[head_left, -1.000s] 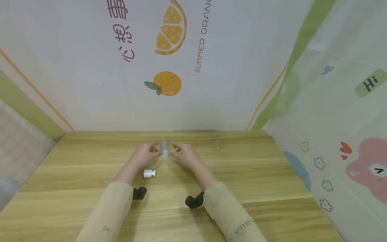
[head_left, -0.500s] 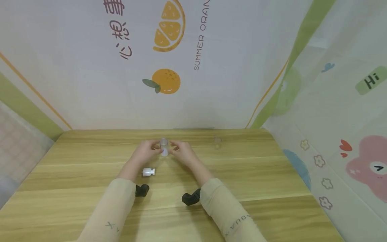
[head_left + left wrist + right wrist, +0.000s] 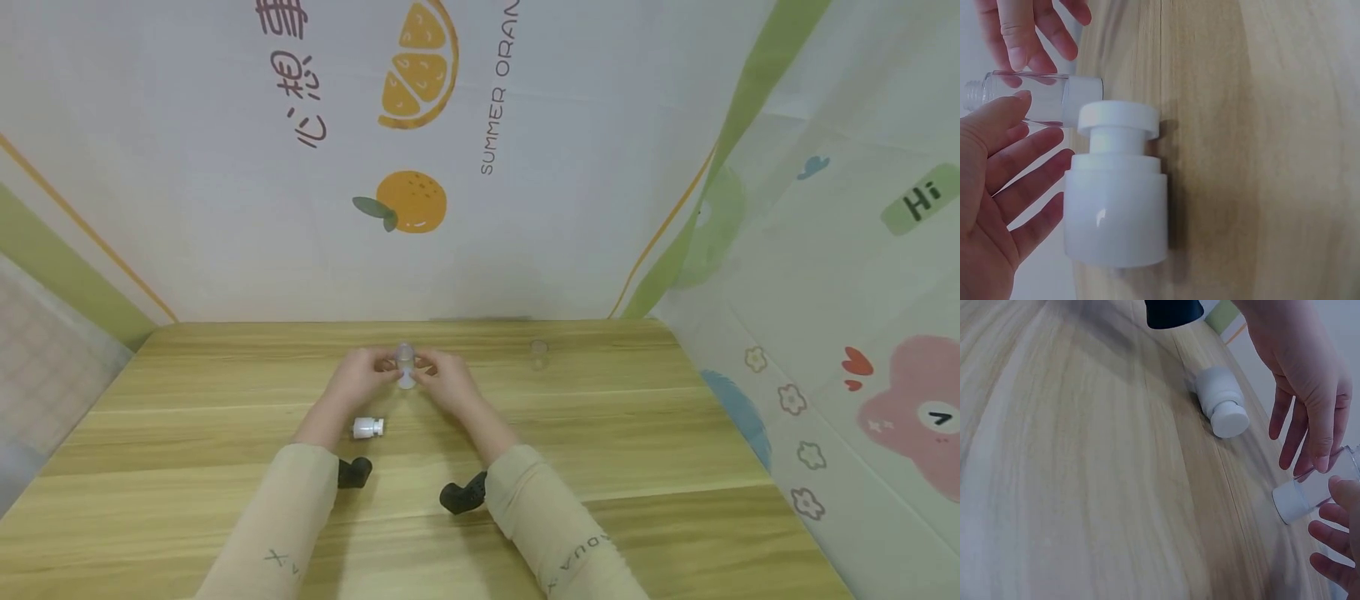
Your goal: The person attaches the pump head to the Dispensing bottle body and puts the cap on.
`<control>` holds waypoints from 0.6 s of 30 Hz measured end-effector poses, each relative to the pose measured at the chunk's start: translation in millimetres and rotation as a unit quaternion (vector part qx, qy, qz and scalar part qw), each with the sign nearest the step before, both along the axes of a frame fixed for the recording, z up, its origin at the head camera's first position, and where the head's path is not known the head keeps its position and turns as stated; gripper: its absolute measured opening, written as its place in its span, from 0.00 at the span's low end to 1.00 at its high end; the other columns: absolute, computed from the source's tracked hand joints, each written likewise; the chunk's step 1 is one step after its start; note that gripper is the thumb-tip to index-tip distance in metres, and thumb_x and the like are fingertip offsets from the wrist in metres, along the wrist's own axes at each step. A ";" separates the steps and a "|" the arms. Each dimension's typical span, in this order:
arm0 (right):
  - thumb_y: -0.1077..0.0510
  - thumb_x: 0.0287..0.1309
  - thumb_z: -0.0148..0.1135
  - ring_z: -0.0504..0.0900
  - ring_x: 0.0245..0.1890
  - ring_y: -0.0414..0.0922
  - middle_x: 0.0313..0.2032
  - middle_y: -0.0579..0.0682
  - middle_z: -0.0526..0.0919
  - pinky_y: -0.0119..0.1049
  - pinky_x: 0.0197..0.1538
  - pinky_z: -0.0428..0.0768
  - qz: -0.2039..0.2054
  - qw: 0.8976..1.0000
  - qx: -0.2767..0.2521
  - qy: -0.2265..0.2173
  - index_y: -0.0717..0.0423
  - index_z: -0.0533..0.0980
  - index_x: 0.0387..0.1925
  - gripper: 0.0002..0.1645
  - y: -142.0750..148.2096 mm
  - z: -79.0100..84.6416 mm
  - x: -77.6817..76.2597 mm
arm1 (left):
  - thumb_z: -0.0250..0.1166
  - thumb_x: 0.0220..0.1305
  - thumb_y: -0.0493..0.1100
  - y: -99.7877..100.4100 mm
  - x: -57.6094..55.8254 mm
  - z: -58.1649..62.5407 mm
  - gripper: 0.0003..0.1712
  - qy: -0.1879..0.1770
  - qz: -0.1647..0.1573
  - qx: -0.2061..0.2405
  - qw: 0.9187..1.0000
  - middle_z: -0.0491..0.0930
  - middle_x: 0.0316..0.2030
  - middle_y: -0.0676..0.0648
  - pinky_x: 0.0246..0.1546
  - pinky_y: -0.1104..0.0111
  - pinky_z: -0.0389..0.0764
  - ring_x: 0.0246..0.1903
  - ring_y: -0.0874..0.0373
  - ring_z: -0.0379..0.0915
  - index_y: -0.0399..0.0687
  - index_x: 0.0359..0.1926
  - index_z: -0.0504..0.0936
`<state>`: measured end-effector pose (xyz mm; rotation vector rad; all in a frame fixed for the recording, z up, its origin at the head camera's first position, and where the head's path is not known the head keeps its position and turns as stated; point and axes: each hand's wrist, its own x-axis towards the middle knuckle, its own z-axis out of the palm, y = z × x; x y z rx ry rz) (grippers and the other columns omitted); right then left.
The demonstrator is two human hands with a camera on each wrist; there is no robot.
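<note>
A small clear bottle (image 3: 405, 354) with a white lower part stands upright at the back of the table. Its neck is bare and threaded in the left wrist view. From the left, my left hand (image 3: 358, 375) pinches the bottle (image 3: 1047, 100), thumb in front and a fingertip behind; its other fingers are spread. From the other side my right hand (image 3: 447, 382) holds it too, thumb on the clear wall (image 3: 1325, 484). Nearer to me, beside my left wrist, a white pump top (image 3: 367, 427) lies on its side, its disc-shaped head pointing right.
A small clear cap (image 3: 539, 353) stands at the back right of the wooden table (image 3: 675, 433). A printed white cloth (image 3: 562, 208) hangs right behind the table's back edge. Black curved camera parts (image 3: 463, 493) stick out under both wrists.
My right hand has moved left until its thumb and fingers meet the bottle. My left hand has closed in slightly on it. The pump top and clear cap stay in place.
</note>
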<state>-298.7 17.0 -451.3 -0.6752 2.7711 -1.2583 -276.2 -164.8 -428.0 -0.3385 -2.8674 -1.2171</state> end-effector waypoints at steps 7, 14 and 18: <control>0.51 0.63 0.61 0.80 0.43 0.42 0.49 0.48 0.82 0.36 0.46 0.79 -0.014 1.000 -0.013 0.004 0.50 0.74 0.60 0.24 -3.2 -2.6 0.0 | 0.65 0.63 0.43 -0.2 -0.8 -2.3 0.22 0.000 0.003 0.008 1.000 0.83 0.43 0.39 0.49 0.47 0.75 0.47 0.40 0.77 0.36 0.55 0.78; 0.53 0.62 0.62 0.81 0.41 0.44 0.47 0.51 0.83 0.34 0.44 0.80 -0.025 0.999 -0.012 0.029 0.56 0.75 0.57 0.23 -5.6 -0.9 2.5 | 0.66 0.62 0.44 0.4 -0.7 -3.5 0.21 0.013 0.003 0.001 1.000 0.83 0.42 0.40 0.48 0.48 0.76 0.45 0.42 0.78 0.36 0.52 0.80; 0.54 0.62 0.62 0.82 0.41 0.43 0.47 0.51 0.83 0.33 0.44 0.80 -0.030 0.999 -0.004 0.033 0.57 0.75 0.56 0.23 -6.4 0.2 4.0 | 0.67 0.62 0.44 0.6 -0.3 -4.5 0.20 0.016 0.003 -0.002 1.000 0.83 0.41 0.40 0.48 0.49 0.76 0.44 0.43 0.79 0.36 0.51 0.80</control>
